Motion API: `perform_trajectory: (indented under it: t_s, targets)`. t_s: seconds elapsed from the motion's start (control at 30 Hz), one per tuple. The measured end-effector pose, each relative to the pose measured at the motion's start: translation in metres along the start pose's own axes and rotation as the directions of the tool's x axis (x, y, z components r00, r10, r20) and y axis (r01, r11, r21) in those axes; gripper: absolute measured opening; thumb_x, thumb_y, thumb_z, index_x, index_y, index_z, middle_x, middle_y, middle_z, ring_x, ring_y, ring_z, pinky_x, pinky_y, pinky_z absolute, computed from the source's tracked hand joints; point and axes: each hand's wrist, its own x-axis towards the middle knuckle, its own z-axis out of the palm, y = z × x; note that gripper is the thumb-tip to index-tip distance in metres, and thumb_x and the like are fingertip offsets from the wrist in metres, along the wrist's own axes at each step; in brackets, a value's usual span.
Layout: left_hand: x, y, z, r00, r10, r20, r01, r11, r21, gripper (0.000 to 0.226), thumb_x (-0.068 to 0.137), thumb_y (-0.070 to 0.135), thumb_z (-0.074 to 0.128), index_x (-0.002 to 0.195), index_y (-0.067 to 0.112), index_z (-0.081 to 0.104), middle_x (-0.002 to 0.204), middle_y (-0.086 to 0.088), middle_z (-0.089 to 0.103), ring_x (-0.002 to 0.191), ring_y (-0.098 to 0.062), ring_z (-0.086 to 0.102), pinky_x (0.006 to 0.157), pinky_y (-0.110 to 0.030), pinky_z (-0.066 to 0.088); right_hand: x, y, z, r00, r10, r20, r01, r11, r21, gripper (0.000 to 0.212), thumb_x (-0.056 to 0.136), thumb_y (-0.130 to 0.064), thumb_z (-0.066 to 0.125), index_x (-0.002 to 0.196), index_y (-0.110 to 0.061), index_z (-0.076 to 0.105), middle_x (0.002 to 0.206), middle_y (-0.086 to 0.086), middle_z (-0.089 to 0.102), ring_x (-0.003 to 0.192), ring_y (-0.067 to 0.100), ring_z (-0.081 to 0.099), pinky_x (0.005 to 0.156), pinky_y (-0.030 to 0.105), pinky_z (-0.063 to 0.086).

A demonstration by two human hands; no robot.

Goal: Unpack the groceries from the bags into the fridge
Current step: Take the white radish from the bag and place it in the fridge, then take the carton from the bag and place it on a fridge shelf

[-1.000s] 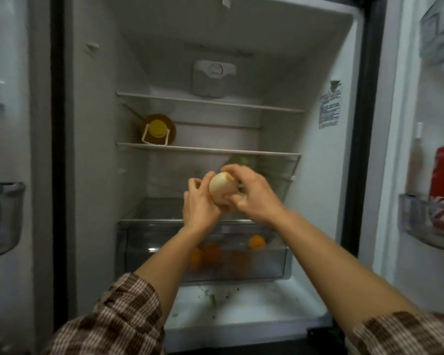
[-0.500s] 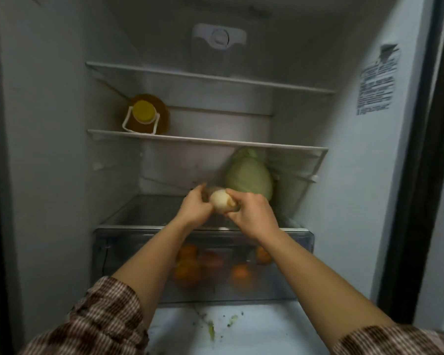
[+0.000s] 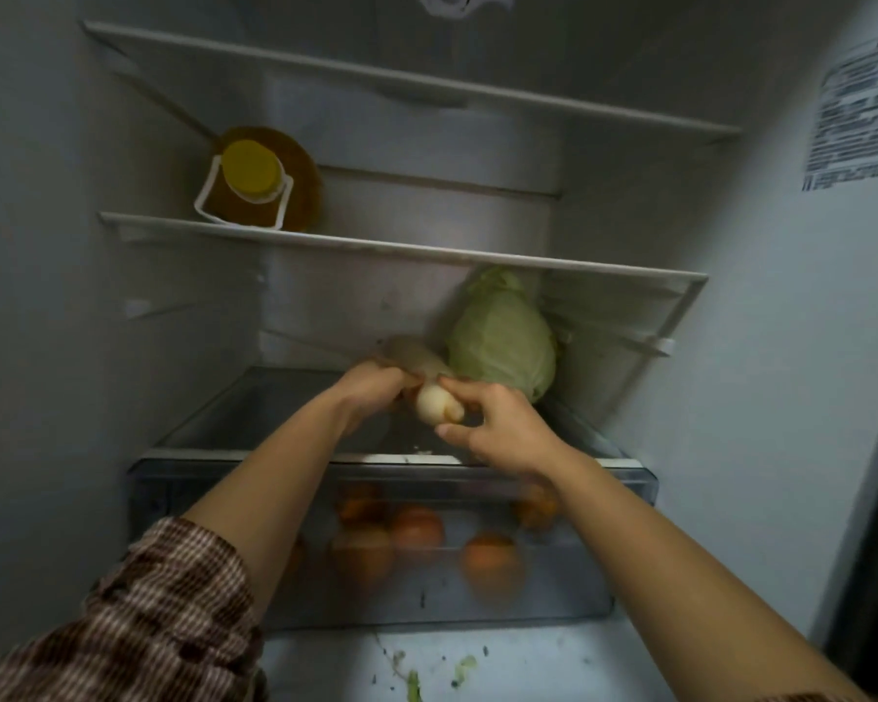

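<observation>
Both my hands reach into the open fridge over the glass shelf (image 3: 254, 407) above the crisper drawer. A pale, round onion (image 3: 434, 402) sits between them, low over the shelf. My left hand (image 3: 371, 392) cups it from the left and my right hand (image 3: 498, 428) pinches it from the right with thumb and fingers. A green cabbage (image 3: 503, 342) stands on the same shelf just behind and to the right of the onion. Whether the onion touches the shelf is hidden by my hands.
A bottle of yellow oil (image 3: 259, 179) with a yellow cap stands on the shelf above, at the left. The clear crisper drawer (image 3: 199, 504) holds several orange fruits (image 3: 487, 554). Green scraps (image 3: 462, 668) lie on the white floor below. A label (image 3: 862, 119) is on the right wall.
My hands have carried the onion from in front of the fridge deeper in and down to the shelf beside the cabbage. The camera has moved closer.
</observation>
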Motion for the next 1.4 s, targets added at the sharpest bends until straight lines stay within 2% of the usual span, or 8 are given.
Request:
perform_trajectory:
  t_s: [0.17,0.33,0.47,0.77,1.0,1.13,1.27,1.4]
  targets:
    - [-0.017,0.001,0.016,0.990,0.033,-0.135,-0.036,0.999,-0.020,0.016,0.087,0.013,0.060,0.098,0.006,0.069,0.096,-0.013,0.068,0.082,-0.021,0.060,0.075,-0.032,0.048,-0.014,-0.010,0.000,0.998,0.049,-0.034,-0.049,0.999,0.006,0.063,0.084,-0.030,0.069,0.141,-0.017,0.047,0.142,0.003,0.051,0.131,0.017,0.047,0.106,0.026,0.036]
    - [-0.056,0.010,0.019,0.966,0.061,-0.251,-0.070,0.997,-0.024,0.032,0.088,0.016,0.057,0.119,0.009,0.066,0.116,-0.008,0.067,0.111,-0.025,0.060,0.098,-0.036,0.047,-0.042,-0.031,-0.007,0.981,0.114,-0.154,-0.116,0.993,0.000,0.053,0.086,-0.028,0.066,0.134,-0.012,0.052,0.134,0.008,0.056,0.125,0.022,0.050,0.101,0.027,0.036]
    - [-0.115,0.019,0.012,0.932,0.044,-0.361,-0.058,0.998,-0.027,0.026,0.089,0.012,0.055,0.111,0.012,0.068,0.110,-0.015,0.069,0.106,-0.032,0.062,0.089,-0.035,0.049,-0.082,-0.056,-0.013,0.981,0.133,-0.141,-0.135,0.991,-0.004,0.044,0.087,-0.026,0.063,0.129,-0.011,0.055,0.128,0.010,0.057,0.121,0.025,0.051,0.099,0.029,0.037]
    - [-0.368,0.024,-0.015,0.839,0.244,-0.486,-0.095,0.946,0.310,0.029,0.088,0.010,0.051,0.112,0.013,0.067,0.107,-0.003,0.069,0.100,-0.017,0.063,0.089,-0.029,0.049,-0.240,-0.165,0.000,1.000,0.005,-0.013,-0.003,0.990,0.143,0.042,0.088,-0.028,0.061,0.127,-0.015,0.054,0.127,0.004,0.056,0.117,0.022,0.053,0.097,0.032,0.042]
    - [-0.582,0.023,-0.066,0.734,0.278,-0.620,0.127,0.840,0.527,0.026,0.084,0.017,0.053,0.103,0.014,0.070,0.101,-0.004,0.071,0.094,-0.022,0.064,0.087,-0.031,0.048,-0.347,-0.288,0.026,0.980,-0.172,0.100,0.140,0.954,0.266,0.042,0.089,-0.026,0.061,0.129,-0.012,0.054,0.127,0.006,0.057,0.116,0.023,0.054,0.095,0.032,0.042]
    - [-0.694,0.024,-0.116,0.655,0.270,-0.706,0.359,0.711,0.605,0.029,0.090,0.018,0.052,0.116,0.014,0.064,0.118,-0.008,0.064,0.108,-0.025,0.057,0.088,-0.029,0.040,-0.399,-0.375,0.043,0.934,-0.331,0.134,0.278,0.911,0.305,0.042,0.088,-0.025,0.062,0.126,-0.009,0.056,0.121,0.011,0.060,0.114,0.025,0.054,0.097,0.034,0.041]
    - [-0.805,0.014,-0.169,0.600,0.181,-0.779,0.541,0.626,0.561,0.037,0.092,0.025,0.047,0.128,0.017,0.055,0.129,-0.008,0.057,0.118,-0.027,0.051,0.097,-0.039,0.044,-0.456,-0.471,0.071,0.857,-0.469,0.212,0.384,0.857,0.344,0.047,0.088,-0.032,0.059,0.130,-0.012,0.052,0.127,0.009,0.057,0.118,0.027,0.051,0.098,0.038,0.042]
    - [-0.922,0.007,-0.223,0.504,0.133,-0.854,0.690,0.533,0.490,0.038,0.093,0.025,0.044,0.129,0.018,0.052,0.129,-0.008,0.056,0.117,-0.026,0.049,0.090,-0.038,0.043,-0.517,-0.580,0.107,0.776,-0.561,0.287,0.462,0.816,0.347,0.051,0.091,-0.035,0.055,0.137,-0.015,0.045,0.138,0.008,0.049,0.127,0.028,0.043,0.102,0.042,0.038]
